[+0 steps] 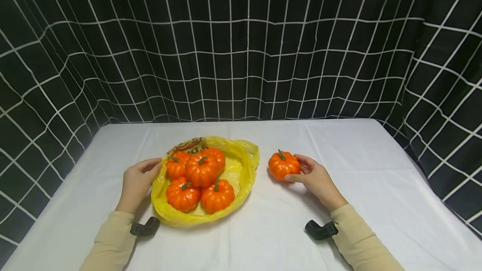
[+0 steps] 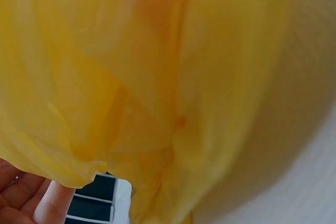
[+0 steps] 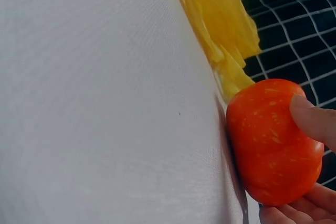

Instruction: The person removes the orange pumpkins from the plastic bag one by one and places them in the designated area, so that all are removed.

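The thumb and fingers of the right hand are curled round an orange pumpkin, the thumb on its near side and the other fingers reaching round its right and far side. This pumpkin is squat, wider than tall, with its wide way about level and its green stem up, leaning slightly left; whether its base touches the white tablecloth or hangs just above it, I cannot tell. The key relation, as I judge it, is sideways: the pumpkin is at the fingertips' left, and just beyond it, with a narrow strip of cloth between, is the right rim of a yellow plastic bag. The right hand is plainly the nearer of the 2 to this pumpkin. Across the bag, the left hand is at the left rim, with its fingertips partly hidden by the plastic, so I cannot tell if they pinch it. The bag's mouth gapes upward, and at least 5 more orange pumpkins crowd its left and middle, leaving yellow plastic showing at the right. Farther out come 2 beige sleeves, 2 black wrist mounts and a black curtain with a white grid.
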`<state>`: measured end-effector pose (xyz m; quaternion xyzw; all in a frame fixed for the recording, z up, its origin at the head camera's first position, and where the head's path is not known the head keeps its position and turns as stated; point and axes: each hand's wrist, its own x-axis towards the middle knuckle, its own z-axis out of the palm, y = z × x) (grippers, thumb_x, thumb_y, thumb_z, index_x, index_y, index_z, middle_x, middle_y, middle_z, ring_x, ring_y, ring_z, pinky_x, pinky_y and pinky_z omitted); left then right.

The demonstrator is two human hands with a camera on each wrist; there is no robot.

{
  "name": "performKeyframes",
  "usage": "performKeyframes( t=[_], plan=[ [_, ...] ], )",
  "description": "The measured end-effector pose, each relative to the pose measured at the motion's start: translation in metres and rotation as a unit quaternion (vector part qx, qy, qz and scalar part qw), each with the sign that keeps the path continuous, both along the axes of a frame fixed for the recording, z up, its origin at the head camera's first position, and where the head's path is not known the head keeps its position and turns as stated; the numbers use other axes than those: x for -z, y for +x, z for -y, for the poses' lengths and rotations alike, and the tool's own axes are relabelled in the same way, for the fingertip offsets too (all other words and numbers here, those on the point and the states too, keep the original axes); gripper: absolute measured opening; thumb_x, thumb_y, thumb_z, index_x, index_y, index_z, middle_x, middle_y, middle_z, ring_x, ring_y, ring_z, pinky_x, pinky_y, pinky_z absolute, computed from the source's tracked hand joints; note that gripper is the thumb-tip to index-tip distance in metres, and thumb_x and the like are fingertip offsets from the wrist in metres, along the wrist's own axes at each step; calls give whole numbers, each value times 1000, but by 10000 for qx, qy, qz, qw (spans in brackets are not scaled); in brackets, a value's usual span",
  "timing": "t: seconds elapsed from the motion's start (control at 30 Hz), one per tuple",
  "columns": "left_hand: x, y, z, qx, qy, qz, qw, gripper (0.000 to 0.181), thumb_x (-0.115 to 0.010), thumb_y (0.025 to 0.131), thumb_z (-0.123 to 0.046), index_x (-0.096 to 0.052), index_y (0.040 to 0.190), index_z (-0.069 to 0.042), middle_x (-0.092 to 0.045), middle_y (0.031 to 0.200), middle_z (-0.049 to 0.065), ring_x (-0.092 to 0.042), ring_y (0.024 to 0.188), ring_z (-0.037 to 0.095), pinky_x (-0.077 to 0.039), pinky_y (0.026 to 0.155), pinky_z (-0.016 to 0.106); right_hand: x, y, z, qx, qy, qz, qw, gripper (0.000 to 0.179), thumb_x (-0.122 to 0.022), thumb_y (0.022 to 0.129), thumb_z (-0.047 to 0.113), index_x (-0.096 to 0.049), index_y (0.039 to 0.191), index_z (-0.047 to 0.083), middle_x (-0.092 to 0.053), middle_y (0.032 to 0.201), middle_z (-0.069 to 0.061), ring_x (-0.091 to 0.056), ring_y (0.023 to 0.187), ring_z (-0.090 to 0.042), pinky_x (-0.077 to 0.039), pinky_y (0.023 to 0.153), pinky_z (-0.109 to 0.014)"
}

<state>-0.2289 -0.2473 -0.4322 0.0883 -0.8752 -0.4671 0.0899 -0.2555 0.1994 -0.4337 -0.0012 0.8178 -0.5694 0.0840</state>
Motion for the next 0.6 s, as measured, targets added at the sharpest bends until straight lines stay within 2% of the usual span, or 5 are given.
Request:
performKeyframes(
  t=[0.13,0.27,0.4,0.5,0.6],
  plan=[
    [-1,1,-1,2,-11,12,10000,37,-59,99,-26,-66,128,-4,-65,131,19,-56,129,33,-52,102,45,2,-1,-1,-72,-142,-67,9999,82,-77,84,9,-32,152,-2,-34,159,-22,-33,149,-32,-30,119,-40],
    [-3,2,1,-21,-35,100,9999,38,-58,99,-27,-65,129,-5,-65,132,18,-56,128,33,-54,89,23,4,-5,-1,-106,-215,-113,9997,83,-77,83,9,-32,152,-1,-34,159,-21,-33,149,-32,-31,119,-39],
    [-5,2,1,-29,-93,38,9999,37,-59,99,-27,-66,128,-5,-66,131,18,-58,127,32,-44,76,5,5,-8,-1,-61,-250,-86,9996,84,-78,83,9,-32,152,-1,-34,159,-21,-32,149,-31,-31,119,-38],
    [-4,1,0,-12,-94,-48,9999,38,-59,99,-28,-66,128,-4,-67,129,18,-58,127,33,-50,82,13,6,-6,-2,-11,-256,-35,9997,86,-78,83,9,-30,153,-2,-32,160,-21,-31,150,-31,-30,120,-39],
    [-1,2,-1,2,-39,21,10000,39,-58,99,-29,-65,128,-4,-66,131,19,-56,128,34,-54,98,34,6,-4,-4,-5,-179,-11,9998,87,-78,83,11,-29,154,-2,-31,160,-21,-32,149,-32,-30,121,-40]
  ],
)
